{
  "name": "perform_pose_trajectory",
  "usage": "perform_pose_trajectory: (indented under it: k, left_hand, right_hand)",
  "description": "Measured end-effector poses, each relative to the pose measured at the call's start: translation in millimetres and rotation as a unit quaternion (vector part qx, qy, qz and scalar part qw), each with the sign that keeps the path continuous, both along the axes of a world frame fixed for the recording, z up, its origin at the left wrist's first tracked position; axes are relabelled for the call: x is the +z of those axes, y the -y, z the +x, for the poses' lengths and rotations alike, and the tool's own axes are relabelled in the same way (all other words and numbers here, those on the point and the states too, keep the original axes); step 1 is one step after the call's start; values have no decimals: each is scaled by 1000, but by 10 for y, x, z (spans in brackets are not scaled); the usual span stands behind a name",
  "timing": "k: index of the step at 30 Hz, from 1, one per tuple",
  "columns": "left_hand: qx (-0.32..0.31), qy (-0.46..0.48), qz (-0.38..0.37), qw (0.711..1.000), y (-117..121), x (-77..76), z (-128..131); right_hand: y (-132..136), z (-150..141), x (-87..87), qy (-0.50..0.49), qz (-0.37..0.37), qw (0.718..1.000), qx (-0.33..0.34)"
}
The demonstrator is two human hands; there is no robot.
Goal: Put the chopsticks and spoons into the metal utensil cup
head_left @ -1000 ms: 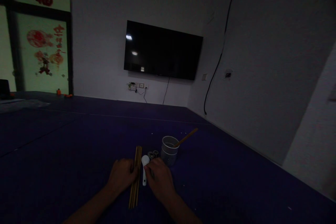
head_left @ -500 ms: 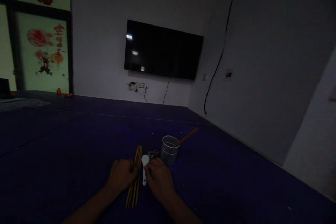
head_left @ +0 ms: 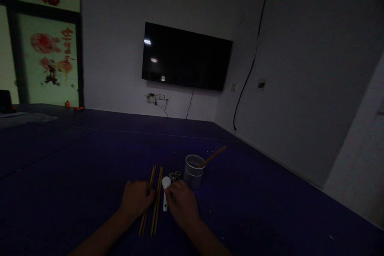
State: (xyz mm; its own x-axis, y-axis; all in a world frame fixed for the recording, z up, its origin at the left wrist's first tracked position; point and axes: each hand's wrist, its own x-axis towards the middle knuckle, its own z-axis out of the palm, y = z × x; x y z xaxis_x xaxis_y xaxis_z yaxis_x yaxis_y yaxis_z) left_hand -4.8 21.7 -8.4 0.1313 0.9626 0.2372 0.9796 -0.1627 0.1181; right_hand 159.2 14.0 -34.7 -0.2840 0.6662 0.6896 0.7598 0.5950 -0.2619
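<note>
Left hand (head_left: 138, 199) closed around one pair of wooden sticks (head_left: 153, 177) — a second pair (head_left: 157, 202) lying just beside it — while the right hand (head_left: 182, 204) curls its fingers at the white spoon (head_left: 165, 203), grip unclear, near metal utensils (head_left: 173, 176) and a grey cup (head_left: 193, 177) on the purple surface (head_left: 114, 156).

Dark purple tabletop (head_left: 90, 176), two pairs of chopsticks (head_left: 160, 176), white spoon (head_left: 166, 182), round-ended metal utensils (head_left: 173, 176), grey cup (head_left: 193, 177), orange objects (head_left: 67, 105)

We look through one head-worn camera, facing forward across the table (head_left: 90, 160) toward the television (head_left: 187, 58), which hangs well apart from us; below it, our left hand (head_left: 136, 200) and right hand (head_left: 182, 204) show close.
</note>
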Motion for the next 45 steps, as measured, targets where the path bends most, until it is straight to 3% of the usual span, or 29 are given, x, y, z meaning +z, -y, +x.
perform_pose_trajectory:
  k: [7, 32, 45]
  left_hand:
    - [-14, -28, 12, 999, -19, -60, 1]
    - [-26, -35, -36, 998, -36, 23, -9]
    - [-22, -92, -1, 996, 53, 52, 52]
  right_hand:
    - [16, -12, 14, -6, -3, 1000, -1]
    - [29, -2, 27, 1, 3, 1000, 2]
    - [13, 1, 17, 5, -40, 999, 1]
